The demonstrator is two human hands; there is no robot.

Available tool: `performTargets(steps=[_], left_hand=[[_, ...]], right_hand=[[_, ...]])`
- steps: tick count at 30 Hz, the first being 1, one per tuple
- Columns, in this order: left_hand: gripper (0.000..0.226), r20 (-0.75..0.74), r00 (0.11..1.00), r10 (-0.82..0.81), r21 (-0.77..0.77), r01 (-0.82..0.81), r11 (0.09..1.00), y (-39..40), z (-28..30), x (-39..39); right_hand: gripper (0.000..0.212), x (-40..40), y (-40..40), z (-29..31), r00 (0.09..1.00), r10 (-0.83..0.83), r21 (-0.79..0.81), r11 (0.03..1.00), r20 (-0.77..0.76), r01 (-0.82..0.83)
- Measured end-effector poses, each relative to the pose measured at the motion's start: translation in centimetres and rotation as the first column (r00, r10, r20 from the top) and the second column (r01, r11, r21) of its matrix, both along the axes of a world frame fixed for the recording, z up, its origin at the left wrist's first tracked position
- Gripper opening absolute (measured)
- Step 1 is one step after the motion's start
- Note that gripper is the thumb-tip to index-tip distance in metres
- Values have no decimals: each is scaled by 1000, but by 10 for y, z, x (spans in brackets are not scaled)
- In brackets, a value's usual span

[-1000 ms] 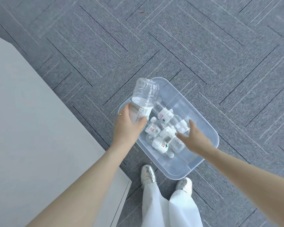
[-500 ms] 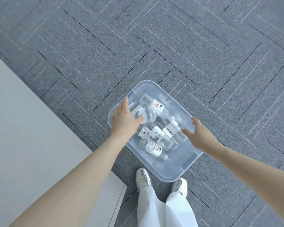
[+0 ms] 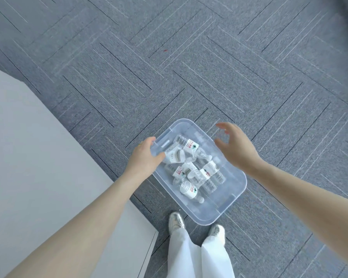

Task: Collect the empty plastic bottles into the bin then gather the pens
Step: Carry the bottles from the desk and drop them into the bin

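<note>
A clear plastic bin (image 3: pixel 216 210) stands on the carpet in front of my feet. Several empty clear bottles (image 3: pixel 189 189) with white labels lie piled inside it. My left hand (image 3: pixel 145 158) holds the bin's near-left rim, with the thumb inside the bin and the fingers curled over the outside. My right hand (image 3: pixel 234 150) hovers over the bin's far-right rim with its fingers spread and holds nothing. No pens are in view.
A pale grey table top (image 3: pixel 28 177) fills the left side, and its corner ends close to the bin. Grey patterned carpet (image 3: pixel 189 67) surrounds the bin. My silver shoes (image 3: pixel 176 220) and white trousers stand just below it.
My left hand let a large bottle go into the bin and then moved onto the bin's rim. My right hand came out of the bin and now hovers over the far-right rim.
</note>
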State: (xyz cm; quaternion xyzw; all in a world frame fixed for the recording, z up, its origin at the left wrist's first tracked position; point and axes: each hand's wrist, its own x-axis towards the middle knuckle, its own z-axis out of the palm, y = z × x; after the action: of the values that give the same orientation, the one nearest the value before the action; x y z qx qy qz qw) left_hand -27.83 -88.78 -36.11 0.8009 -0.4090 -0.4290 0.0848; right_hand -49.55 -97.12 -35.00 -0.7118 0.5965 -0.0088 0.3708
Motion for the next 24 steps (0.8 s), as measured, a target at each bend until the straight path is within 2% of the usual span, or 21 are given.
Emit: performTargets(steps=[4, 8, 11, 14, 17, 24], left_hand=[[54, -47, 996, 76, -67, -79, 995, -11, 61, 14], [50, -51, 994, 95, -236, -104, 966, -22, 146, 22], [49, 10, 997, 75, -377, -65, 924, -16, 217, 24], [49, 55, 991, 119, -474, -79, 877, 4, 281, 27], [46, 34, 976, 216, -461, -176, 870, 27, 320, 33], [47, 106, 871, 480, -545, -353, 760, 142, 429, 35]], right_hand=[[43, 15, -22, 74, 994, 113, -170, 979, 0, -112], [42, 30, -39, 158, 940, 303, -302, 891, -157, -337], [42, 41, -44, 222, 900, 368, -341, 836, -234, -431], [43, 49, -38, 281, 880, 407, -367, 801, -245, -473], [44, 55, -31, 322, 857, 454, -350, 783, -243, -514], [45, 76, 29, 428, 749, 646, -447, 633, -147, -633]])
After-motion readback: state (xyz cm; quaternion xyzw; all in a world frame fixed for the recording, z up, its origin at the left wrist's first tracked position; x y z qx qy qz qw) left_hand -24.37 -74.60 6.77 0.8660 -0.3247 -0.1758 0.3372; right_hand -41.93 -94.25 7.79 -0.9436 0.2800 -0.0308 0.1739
